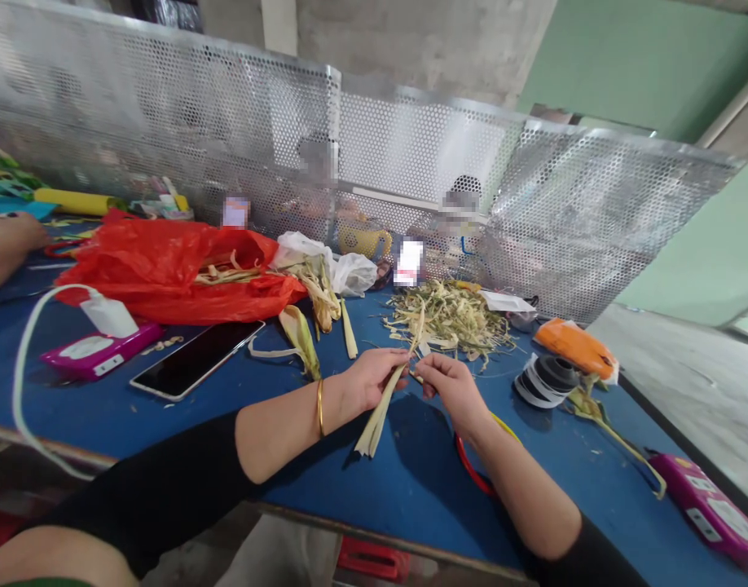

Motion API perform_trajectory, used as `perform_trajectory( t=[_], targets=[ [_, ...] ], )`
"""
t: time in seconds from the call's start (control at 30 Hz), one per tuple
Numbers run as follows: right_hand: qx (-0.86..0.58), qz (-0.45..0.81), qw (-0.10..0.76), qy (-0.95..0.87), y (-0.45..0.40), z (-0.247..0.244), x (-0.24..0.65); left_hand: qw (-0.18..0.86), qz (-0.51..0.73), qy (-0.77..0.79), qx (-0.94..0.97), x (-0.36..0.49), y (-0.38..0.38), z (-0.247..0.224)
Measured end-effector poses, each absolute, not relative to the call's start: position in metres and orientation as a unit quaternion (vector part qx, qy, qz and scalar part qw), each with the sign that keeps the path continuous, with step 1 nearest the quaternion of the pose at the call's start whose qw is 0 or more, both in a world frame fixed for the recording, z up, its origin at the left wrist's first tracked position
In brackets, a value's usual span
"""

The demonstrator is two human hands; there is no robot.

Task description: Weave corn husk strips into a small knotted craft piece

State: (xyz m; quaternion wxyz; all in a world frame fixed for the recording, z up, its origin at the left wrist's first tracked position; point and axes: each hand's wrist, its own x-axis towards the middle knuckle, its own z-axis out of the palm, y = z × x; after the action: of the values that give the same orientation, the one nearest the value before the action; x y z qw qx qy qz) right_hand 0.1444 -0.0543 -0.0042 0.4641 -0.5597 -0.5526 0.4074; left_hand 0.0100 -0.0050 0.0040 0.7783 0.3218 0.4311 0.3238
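My left hand [377,377] is closed round a folded dry corn husk [381,413], whose wide end fans out toward me and whose thin end points away. Close beside it, my right hand [451,385] is pinched at the husk's narrow part. What its fingertips grip is too small to tell. A red and yellow loop, like a scissors handle [472,471], shows partly under my right wrist. Just beyond both hands lies a heap of shredded husk [451,318]. Whole husk pieces [301,336] lie left of my left hand.
A red plastic bag [147,265] with husks, a phone [196,359] and a purple device [102,350] with a white cable lie left. Right are a black and white roll [545,380], an orange packet [575,349] and another purple device [707,501]. A perforated metal screen [411,147] borders the blue table's back. Another person's hand [7,249] rests far left.
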Motion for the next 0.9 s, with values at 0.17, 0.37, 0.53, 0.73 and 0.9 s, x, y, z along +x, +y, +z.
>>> perform_trajectory(
  t=[0.17, 0.37, 0.53, 0.73, 0.9],
  targets=[
    [-0.501, 0.520, 0.528, -0.447, -0.054, 0.002, 0.147, 0.743, 0.352, 0.454, 0.343, 0.014, -0.008, -0.003],
    [-0.607, 0.368, 0.440, -0.550, -0.050, -0.009, 0.145, 0.722, 0.390, 0.459, 0.339, 0.016, -0.008, -0.007],
    [-0.640, 0.289, 0.399, -0.590, -0.047, -0.020, 0.142, 0.714, 0.406, 0.459, 0.338, 0.015, -0.009, -0.006],
    [-0.612, 0.398, 0.443, -0.520, -0.048, -0.016, 0.143, 0.708, 0.414, 0.452, 0.350, 0.017, -0.012, -0.008],
    [-0.636, 0.336, 0.395, -0.571, -0.051, -0.015, 0.141, 0.720, 0.419, 0.457, 0.312, 0.016, -0.010, -0.005]
  ],
)
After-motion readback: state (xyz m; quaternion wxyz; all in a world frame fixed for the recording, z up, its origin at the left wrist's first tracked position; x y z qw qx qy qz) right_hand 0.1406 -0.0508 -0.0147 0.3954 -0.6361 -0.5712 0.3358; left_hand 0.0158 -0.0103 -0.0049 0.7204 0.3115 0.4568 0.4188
